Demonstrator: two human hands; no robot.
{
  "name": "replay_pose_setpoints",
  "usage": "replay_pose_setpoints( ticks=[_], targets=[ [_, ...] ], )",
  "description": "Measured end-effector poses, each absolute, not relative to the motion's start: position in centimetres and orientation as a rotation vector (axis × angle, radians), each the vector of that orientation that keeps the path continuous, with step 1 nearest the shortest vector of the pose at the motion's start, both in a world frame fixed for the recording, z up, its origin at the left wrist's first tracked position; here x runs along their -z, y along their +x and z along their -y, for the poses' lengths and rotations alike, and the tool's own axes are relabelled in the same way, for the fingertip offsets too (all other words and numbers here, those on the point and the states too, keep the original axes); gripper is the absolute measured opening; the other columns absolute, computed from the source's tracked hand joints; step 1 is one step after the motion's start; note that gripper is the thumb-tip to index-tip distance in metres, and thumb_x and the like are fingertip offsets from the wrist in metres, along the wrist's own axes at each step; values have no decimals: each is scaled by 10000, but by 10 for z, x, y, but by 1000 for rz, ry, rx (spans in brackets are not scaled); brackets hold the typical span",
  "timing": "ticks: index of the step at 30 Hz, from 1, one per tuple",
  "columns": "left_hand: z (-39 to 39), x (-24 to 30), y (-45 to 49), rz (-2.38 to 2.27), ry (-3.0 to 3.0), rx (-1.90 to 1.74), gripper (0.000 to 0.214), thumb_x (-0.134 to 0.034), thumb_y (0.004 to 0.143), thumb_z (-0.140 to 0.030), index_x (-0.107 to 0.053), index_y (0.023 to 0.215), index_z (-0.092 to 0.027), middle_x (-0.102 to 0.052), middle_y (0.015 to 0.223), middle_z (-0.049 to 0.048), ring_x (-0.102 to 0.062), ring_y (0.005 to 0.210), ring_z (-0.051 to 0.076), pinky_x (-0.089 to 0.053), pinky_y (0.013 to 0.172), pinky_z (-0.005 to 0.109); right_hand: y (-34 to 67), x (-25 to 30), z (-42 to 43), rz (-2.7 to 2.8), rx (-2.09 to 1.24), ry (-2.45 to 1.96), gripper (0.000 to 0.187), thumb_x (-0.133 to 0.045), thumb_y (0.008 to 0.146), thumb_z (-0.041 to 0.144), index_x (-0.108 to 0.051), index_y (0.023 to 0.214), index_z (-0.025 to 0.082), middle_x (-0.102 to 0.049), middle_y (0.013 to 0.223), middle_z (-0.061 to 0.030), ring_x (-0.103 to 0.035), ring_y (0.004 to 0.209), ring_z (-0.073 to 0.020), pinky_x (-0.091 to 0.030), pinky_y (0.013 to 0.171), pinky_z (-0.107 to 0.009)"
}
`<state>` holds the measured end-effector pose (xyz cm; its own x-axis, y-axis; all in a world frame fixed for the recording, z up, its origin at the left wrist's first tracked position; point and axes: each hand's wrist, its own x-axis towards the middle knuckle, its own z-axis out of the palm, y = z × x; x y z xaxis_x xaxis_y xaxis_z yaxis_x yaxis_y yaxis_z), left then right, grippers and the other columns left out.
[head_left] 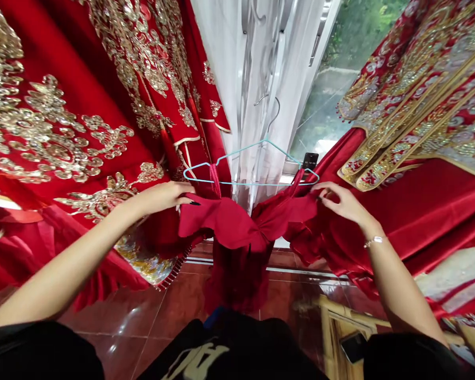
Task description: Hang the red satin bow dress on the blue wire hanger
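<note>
Pinching the red dress (237, 285) by its ruffle (235, 227) with left hand (167, 198) and right hand (343, 201), with straps (214, 182) already over the blue hanger (243, 183) beyond, yet to let go.

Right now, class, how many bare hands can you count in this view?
2: the left hand at the left end of the red ruffle, the right hand at its right end. Neither is hidden.

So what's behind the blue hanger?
Behind the hanger: mostly white curtain, with red cloth toward the left. Lower down, the red dress covers whatever is behind it, so that can't be seen.
</note>
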<state>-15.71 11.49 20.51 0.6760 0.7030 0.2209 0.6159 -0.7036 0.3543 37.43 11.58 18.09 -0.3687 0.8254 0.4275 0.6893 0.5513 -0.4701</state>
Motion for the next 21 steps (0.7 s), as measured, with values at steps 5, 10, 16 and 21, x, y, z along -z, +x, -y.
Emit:
replay_pose_setpoints(
  ticks=[5, 10, 16, 21],
  targets=[
    [-165, -240, -163, -901, 2643, -143, 472, -612, 820, -666, -626, 576, -262, -604, 534, 5, -525, 474, 165, -446, 507, 286, 373, -171, -141, 2296, -336, -1311, 337, -643, 827, 485, -611, 1034, 222, -713, 1009, -80, -639, 730, -195, -556, 729, -370],
    [-194, -274, -159, -949, 2715, 62, 427, -742, 690, -637, -618, 530, -261, -507, 439, -25, -432, 444, 156, -462, 545, 319, 379, -176, -167, 2036, -297, -1265, 476, -572, 860, 442, -465, 1262, 211, -569, 691, 40, -562, 573, -177, -499, 593, -312],
    [-206, -277, -165, -1076, 2763, 333, 251, -744, 700, -475, -673, 594, -259, -645, 560, 28, -542, 557, 200, -463, 630, 322, 370, -190, -170, 2323, -39, -1388, 304, -483, 851, 342, -687, 1018, 192, -623, 638, -18, -557, 551, -185, -438, 608, -298],
    [-218, -275, -182, -1212, 2810, 246, 289, -643, 783, -516, -695, 662, -259, -660, 633, 37, -640, 691, 227, -451, 650, 284, 373, -196, -172, 2316, 206, -1492, 365, -417, 864, 218, -710, 1080, 184, -633, 590, -75, -552, 521, -228, -390, 595, -327]
  ],
)
